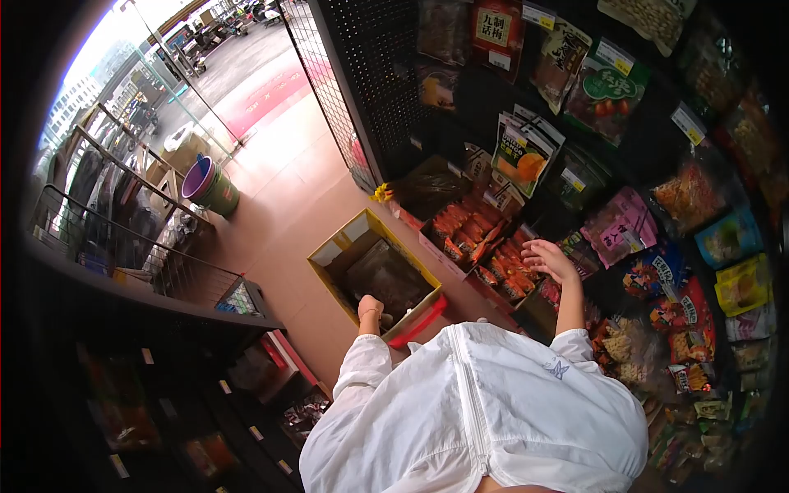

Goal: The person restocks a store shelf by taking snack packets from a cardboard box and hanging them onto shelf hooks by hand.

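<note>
My left hand (371, 308) is closed at the near left edge of a yellow-rimmed cardboard box (331, 285) on the floor; what it grips, if anything, is too small to make out. Dark contents (389, 275) under clear plastic lie inside the box. Over the shelf boxes on the right, my right hand (549, 260) is raised with its fingers apart and holds nothing. Beneath and beside it are small red packets (507, 269) in open display boxes. A pink bag (619, 228) hangs to the right of that hand.
Snack bags, such as a green-and-white one (609, 94), hang on the black rack at right. A red strip (419, 322) lies along the box's near side. A purple and green bucket (210, 188) stands at left near the doorway. Dark shelving (189, 353) fills the lower left.
</note>
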Action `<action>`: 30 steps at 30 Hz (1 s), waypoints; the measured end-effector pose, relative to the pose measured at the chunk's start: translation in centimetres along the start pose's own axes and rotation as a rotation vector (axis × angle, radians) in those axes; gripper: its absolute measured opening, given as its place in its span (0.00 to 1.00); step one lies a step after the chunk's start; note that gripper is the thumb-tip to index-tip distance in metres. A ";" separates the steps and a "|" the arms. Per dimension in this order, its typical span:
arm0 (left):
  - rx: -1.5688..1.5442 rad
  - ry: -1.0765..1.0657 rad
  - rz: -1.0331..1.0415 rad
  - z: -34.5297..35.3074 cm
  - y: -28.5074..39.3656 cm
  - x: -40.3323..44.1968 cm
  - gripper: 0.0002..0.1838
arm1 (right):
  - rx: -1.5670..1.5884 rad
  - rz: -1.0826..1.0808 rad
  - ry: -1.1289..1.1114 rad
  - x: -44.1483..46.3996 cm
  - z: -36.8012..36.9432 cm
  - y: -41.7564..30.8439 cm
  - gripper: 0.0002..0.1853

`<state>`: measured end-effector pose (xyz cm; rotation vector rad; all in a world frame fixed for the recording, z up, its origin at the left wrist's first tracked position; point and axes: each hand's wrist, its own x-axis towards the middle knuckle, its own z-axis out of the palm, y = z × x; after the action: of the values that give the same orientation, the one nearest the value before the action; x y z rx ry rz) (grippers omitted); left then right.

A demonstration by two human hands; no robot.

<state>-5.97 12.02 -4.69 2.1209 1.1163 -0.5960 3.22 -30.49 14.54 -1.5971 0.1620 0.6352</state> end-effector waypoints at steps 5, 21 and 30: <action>-0.065 0.104 0.014 -6.3 2.1 -5.2 0.10 | -0.005 -0.008 -0.086 2.0 0.8 -0.4 0.13; -0.942 0.185 0.684 -15.9 -0.1 -18.8 0.16 | -0.198 0.013 -0.467 4.7 8.6 -1.8 0.16; -1.366 -0.045 1.037 -13.4 2.6 -22.3 0.17 | 0.246 -0.286 -0.896 0.0 17.7 -4.1 0.28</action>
<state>-14.51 8.62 19.77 1.1136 0.0833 0.5169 -0.23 -12.99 18.18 -0.9572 -0.6180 0.9967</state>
